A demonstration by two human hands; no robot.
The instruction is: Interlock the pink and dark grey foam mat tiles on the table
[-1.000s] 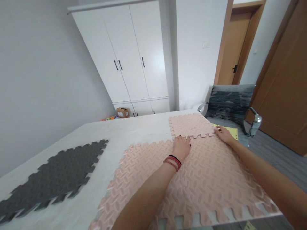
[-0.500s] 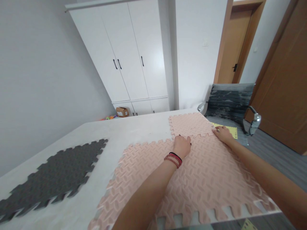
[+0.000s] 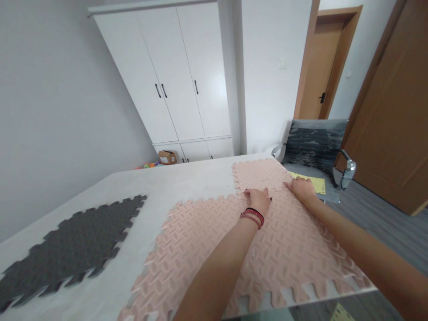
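Pink foam mat tiles (image 3: pixel 200 232) with jagged interlocking edges cover the right part of the white table. A smaller-looking pink tile (image 3: pixel 257 171) lies at their far edge, meeting them along a toothed seam. My left hand (image 3: pixel 259 200), with red and black bands at the wrist, rests on that seam with its fingers apart, pressing down and holding nothing. At the seam's right end, by the table's edge, my right hand (image 3: pixel 301 188) has its fingers bent round the border of the pink mat.
A dark grey foam tile (image 3: pixel 80 240) lies on the left of the white table (image 3: pixel 187 178). Beyond the right edge stand a black chair (image 3: pixel 314 142) and a yellow tile (image 3: pixel 317 185) on its seat. A white cabinet and cardboard box (image 3: pixel 167 157) are behind.
My left hand has shifted slightly right along the seam, its fingers more spread. My right hand has moved a little left, with its fingers more curled at the edge. The view has shifted slightly.
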